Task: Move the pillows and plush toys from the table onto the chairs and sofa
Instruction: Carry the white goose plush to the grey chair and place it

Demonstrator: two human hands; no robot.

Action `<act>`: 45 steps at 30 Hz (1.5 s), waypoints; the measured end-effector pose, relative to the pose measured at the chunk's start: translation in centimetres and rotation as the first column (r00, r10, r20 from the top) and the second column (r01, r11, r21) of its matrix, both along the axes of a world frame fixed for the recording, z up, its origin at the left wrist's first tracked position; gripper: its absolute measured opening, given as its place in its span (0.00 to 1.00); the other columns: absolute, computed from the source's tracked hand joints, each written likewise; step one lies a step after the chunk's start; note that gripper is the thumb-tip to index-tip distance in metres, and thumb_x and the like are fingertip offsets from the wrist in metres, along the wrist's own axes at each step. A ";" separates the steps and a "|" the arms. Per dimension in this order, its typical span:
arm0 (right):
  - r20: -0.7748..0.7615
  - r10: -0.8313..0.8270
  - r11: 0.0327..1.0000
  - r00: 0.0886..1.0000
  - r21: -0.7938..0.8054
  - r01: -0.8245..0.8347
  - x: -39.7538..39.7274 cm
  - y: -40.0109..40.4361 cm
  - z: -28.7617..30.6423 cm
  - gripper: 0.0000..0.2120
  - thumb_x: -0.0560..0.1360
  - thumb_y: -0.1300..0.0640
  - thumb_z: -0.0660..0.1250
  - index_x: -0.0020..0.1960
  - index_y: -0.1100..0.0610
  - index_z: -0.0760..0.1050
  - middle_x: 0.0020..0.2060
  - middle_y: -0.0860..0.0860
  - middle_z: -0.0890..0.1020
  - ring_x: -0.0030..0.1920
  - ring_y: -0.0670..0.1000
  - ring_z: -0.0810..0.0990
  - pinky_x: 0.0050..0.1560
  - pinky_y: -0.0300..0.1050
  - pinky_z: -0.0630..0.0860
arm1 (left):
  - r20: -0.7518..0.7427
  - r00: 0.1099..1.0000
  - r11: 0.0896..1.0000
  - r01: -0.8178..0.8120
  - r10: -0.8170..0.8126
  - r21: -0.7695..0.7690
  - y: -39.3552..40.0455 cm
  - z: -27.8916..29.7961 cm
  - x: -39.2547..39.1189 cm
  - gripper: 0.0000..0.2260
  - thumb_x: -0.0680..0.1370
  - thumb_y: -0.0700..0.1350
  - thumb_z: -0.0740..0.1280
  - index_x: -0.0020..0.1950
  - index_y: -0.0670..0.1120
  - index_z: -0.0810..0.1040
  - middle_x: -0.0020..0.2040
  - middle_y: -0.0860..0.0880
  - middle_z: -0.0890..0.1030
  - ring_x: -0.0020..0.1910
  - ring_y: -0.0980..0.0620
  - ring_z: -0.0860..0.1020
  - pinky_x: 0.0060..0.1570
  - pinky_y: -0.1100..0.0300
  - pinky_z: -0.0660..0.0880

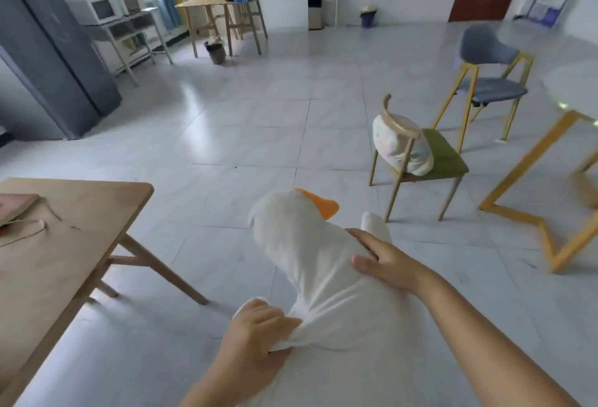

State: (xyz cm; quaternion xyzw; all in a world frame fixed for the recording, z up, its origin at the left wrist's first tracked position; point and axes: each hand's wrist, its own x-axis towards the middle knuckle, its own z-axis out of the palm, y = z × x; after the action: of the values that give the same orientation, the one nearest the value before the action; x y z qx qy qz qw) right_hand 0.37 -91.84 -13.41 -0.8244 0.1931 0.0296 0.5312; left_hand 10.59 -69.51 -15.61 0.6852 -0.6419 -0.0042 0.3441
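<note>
Our left hand (pixel 259 332) pinches bunched fabric of the goose (pixel 310 261) while our right hand (pixel 385 261) curls over its neck, held above the floor (pixel 226 121) beside the table (pixel 64 244).

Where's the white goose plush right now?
In the head view, the goose plush is low centre, carried over the floor by the left hand and right hand, between the wooden table and the green chair.
</note>
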 end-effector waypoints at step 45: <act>-0.132 -0.467 0.861 0.874 -0.292 0.416 75.7 -80.8 -10.4 0.26 0.65 0.34 0.62 0.41 0.57 0.78 0.39 0.53 0.82 0.41 0.50 0.80 0.42 0.43 0.73 | -0.442 0.819 0.814 -0.053 0.367 0.579 -86.7 -9.7 88.4 0.10 0.57 0.65 0.57 0.24 0.60 0.69 0.23 0.61 0.71 0.26 0.62 0.68 0.28 0.69 0.63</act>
State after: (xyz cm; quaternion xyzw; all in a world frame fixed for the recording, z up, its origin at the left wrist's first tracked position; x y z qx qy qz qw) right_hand 76.11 -172.63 -23.78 -0.8117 0.4316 -0.0364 0.3918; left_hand 98.97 -156.25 -25.29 0.7941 -0.4088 -0.3362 0.2989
